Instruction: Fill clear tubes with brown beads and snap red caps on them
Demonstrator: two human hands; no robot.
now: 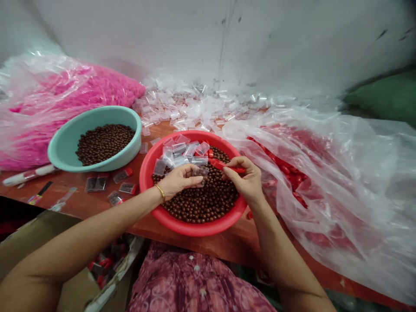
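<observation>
A red basin (195, 231) full of small brown balls (208, 201) stands in front of me. Over it, my left hand (182, 180) is closed on a small clear plastic box (200, 172), which seems to have some brown balls inside. Just to the right, my right hand (245, 175) pinches a slim red plastic piece (218, 164) pointing toward the box; its exact kind is unclear. Several empty clear boxes (180, 149) and a few red caps (208, 152) lie on the balls at the basin's back left.
A pale blue basin (53, 151) with more brown balls (105, 141) stands left. Filled boxes with red caps (126, 187) lie before it. Clear boxes (195, 110) are heaped by the wall. Plastic bags hold pink pieces (81, 89) and red pieces (289, 173). An open carton (42, 255) sits below.
</observation>
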